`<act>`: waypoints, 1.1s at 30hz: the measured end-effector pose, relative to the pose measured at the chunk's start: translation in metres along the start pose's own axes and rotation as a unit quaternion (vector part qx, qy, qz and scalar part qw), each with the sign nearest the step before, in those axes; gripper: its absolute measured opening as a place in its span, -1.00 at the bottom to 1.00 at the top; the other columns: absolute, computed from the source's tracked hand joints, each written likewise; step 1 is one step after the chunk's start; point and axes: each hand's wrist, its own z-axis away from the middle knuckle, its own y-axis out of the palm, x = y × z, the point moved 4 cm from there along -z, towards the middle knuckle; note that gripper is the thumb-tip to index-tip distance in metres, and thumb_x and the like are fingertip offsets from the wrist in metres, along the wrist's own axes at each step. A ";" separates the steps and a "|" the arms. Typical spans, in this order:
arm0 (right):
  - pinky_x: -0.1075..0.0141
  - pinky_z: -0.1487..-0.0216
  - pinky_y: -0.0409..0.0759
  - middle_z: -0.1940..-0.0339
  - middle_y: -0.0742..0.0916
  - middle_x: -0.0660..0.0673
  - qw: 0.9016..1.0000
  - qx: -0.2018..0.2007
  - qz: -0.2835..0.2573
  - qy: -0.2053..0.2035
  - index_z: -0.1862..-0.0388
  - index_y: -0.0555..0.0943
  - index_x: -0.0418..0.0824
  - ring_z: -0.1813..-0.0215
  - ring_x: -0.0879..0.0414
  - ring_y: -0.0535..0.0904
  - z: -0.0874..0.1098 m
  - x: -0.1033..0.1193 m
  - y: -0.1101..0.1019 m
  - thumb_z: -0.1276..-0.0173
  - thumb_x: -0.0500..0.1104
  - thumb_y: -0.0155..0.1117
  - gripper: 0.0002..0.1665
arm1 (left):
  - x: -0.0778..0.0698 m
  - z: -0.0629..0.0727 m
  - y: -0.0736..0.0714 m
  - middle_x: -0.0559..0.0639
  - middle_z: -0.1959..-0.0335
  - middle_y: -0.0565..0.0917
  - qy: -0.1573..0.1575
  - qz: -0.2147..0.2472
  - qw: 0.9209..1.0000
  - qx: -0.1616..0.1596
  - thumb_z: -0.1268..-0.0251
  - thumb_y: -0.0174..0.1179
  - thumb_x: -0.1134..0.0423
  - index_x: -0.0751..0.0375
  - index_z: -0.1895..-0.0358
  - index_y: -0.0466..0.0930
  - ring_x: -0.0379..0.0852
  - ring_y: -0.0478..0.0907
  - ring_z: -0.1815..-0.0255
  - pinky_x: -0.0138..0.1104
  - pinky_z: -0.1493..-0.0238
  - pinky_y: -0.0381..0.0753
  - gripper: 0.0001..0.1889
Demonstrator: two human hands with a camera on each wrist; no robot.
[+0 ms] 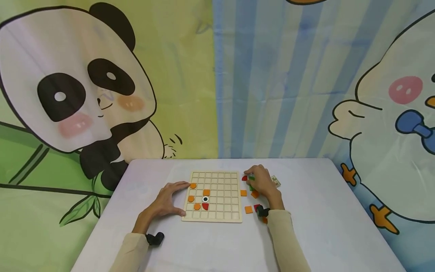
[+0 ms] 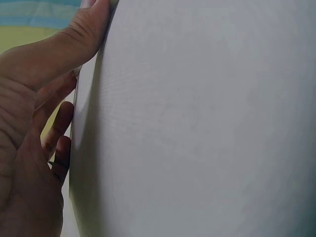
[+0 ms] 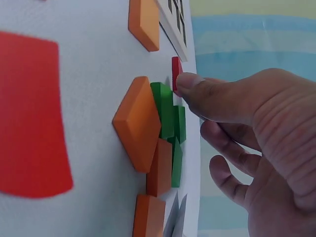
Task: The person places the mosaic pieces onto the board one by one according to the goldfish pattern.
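Observation:
A pale wooden grid board (image 1: 222, 217) lies on the table. My left hand (image 1: 165, 200) rests at its left edge, thumb and fingers spread apart, with the thumb by the near corner. On the board sit several orange discs (image 1: 191, 198), an orange square (image 1: 206, 192), a round eye piece (image 1: 205, 199) and a red quarter-circle piece (image 1: 205, 206). Right of the board, my right hand (image 1: 263, 181) pinches another red piece (image 3: 175, 71) at the table surface; its index fingertip is hidden in the right wrist view. Green pieces (image 3: 167, 111) lie just beside that thumb.
Loose orange squares (image 1: 249, 209) lie along the board's right side. A large red piece (image 3: 32, 116) is close to the right wrist camera. A small pale patterned piece (image 1: 275, 181) lies beyond the right hand. Printed cloth hangs behind the white table (image 1: 210, 249).

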 end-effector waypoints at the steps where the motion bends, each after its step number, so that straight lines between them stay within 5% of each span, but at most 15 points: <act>1: -0.12 -0.36 0.53 -0.19 0.81 -0.17 1.000 0.002 -0.003 0.003 -0.23 0.82 -0.18 -0.24 -0.14 0.58 0.000 0.001 0.000 -0.43 -0.26 0.55 -0.60 | 0.000 0.000 0.000 0.04 -0.64 0.51 -0.002 -0.001 1.000 0.000 0.35 0.85 -0.16 -0.07 -0.60 0.51 0.29 0.39 -0.60 0.35 -0.50 0.28 0.21; 24: -0.09 -0.22 0.56 -0.03 0.81 -0.18 1.000 0.002 -0.020 -0.018 0.01 0.86 -0.20 -0.06 -0.09 0.53 0.001 0.001 0.008 -0.46 -0.37 0.46 -0.80 | 0.001 0.001 0.002 0.01 -0.64 0.51 -0.019 -0.002 1.000 -0.002 0.37 0.85 -0.16 -0.13 -0.61 0.50 0.19 0.41 -0.51 0.27 -0.48 0.32 0.23; 33: -0.14 -0.35 0.60 0.00 0.84 -0.10 0.998 0.018 -0.047 -0.041 0.00 0.82 -0.14 -0.19 -0.11 0.67 -0.001 0.008 0.008 -0.47 -0.34 0.47 -0.81 | -0.001 0.001 0.003 -0.01 -0.63 0.52 -0.017 -0.003 1.000 -0.008 0.37 0.85 -0.19 -0.10 -0.60 0.51 0.19 0.42 -0.51 0.27 -0.47 0.32 0.23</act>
